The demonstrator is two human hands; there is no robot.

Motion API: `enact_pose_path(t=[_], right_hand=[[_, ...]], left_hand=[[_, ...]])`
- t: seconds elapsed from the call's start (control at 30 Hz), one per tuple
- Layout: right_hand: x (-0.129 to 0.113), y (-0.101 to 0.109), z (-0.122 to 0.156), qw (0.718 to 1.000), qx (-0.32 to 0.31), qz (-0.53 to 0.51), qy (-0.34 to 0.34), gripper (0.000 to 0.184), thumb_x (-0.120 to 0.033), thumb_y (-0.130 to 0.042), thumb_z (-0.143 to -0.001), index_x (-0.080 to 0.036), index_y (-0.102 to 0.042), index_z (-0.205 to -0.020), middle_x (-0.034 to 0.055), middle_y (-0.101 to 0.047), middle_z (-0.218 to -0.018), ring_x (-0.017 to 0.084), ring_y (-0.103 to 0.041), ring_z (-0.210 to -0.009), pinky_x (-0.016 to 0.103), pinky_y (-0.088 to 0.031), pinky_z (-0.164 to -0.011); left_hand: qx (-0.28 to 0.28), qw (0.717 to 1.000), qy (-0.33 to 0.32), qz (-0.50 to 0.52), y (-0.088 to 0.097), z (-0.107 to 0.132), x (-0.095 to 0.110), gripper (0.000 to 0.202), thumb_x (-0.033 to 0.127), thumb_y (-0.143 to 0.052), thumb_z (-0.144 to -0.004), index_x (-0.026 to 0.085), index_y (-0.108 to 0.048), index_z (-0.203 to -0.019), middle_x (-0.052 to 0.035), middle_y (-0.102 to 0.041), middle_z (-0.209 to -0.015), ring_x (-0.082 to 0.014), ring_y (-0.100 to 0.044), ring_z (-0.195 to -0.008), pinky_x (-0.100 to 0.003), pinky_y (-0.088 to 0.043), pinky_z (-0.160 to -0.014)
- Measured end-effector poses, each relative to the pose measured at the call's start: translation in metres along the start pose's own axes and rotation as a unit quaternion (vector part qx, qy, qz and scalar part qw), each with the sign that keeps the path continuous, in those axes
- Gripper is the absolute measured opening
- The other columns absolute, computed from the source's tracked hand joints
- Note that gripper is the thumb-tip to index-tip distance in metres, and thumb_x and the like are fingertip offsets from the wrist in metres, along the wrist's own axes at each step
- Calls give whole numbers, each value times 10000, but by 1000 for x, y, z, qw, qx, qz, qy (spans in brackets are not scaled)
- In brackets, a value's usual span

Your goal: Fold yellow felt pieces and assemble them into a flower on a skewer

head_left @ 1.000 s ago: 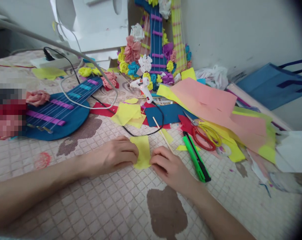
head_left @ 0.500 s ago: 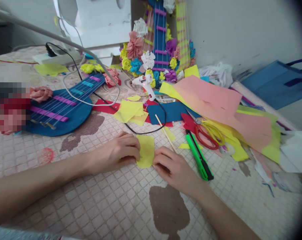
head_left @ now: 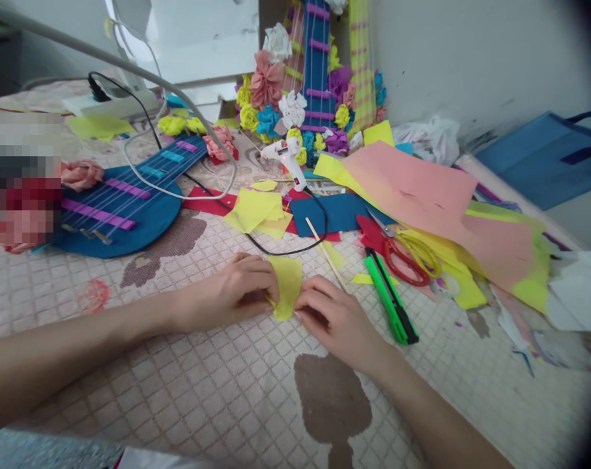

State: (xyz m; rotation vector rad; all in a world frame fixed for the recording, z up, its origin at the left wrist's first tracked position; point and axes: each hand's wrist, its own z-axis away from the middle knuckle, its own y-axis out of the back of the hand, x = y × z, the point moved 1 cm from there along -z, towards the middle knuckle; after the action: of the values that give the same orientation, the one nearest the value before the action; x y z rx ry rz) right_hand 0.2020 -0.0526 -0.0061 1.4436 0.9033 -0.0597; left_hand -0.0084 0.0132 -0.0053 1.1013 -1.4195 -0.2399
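Between my two hands is a small piece of yellow paper (head_left: 288,283), its lower edge bent and crinkled. My left hand (head_left: 244,286) pinches its left edge, with the fingertips partly hidden behind the curled fingers. On the opposite edge, my right hand (head_left: 331,312) is closed with thumb and fingers pinching the paper. Just past the right hand lies a thin wooden stick (head_left: 327,254). A green utility knife (head_left: 391,299) rests to the right of it, beside scissors (head_left: 407,260) with red and yellow handles.
A white glue gun (head_left: 288,159) stands behind the hands, its black cord looping forward. Yellow paper squares (head_left: 253,210) lie near it. At left is a blue paper guitar (head_left: 129,228); pink sheets (head_left: 412,182) spread at right. Paper flowers (head_left: 266,81) crowd the back.
The yellow paper's lower part has become more bent and crumpled. My right hand has shifted slightly left, nearer my left hand. The view has tilted slightly.
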Motion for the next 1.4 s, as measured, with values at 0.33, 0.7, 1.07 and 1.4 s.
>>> enact_pose_path(t=[0.33, 0.7, 1.07, 1.4], right_hand=[[-3, -9, -6, 999, 27, 1, -24, 97, -144, -496, -877, -201, -563, -836, 24, -556, -887, 132, -565, -771, 261, -461, -701], [-1, -5, -7, 999, 2, -24, -42, 95, -117, -525, -853, -207, -548, -834, 23, -538, -919, 137, -551, -779, 274, -452, -696], [4, 22, 7, 995, 96, -23, 11, 86, -133, -491, -884, -204, -513, -842, 33, -540, -910, 129, -518, -749, 242, -439, -620], [15, 23, 11, 992, -70, -94, -50, 223, -45, -544, -810, -219, -519, -946, 10, -503, -982, 105, -508, -772, 223, -447, -674]], left_hand=[[45, 998, 48, -11, -6, -1, 6, 84, 152, -539, -848, 154, -599, -788, -20, -588, -790, -151, -547, -789, -288, -407, -753], [44, 997, 55, 7, -5, -5, 5, 110, 80, -522, -809, 139, -600, -758, -19, -597, -755, -132, -550, -726, -261, -423, -699], [38, 999, -4, -15, -9, -21, 12, 77, 139, -556, -859, 170, -616, -822, -47, -612, -963, -185, -540, -949, -341, -360, -861], [-9, 1000, 7, 9, -13, -22, 1, 79, 139, -564, -854, 179, -633, -856, -45, -634, -997, -191, -542, -1000, -352, -315, -899]])
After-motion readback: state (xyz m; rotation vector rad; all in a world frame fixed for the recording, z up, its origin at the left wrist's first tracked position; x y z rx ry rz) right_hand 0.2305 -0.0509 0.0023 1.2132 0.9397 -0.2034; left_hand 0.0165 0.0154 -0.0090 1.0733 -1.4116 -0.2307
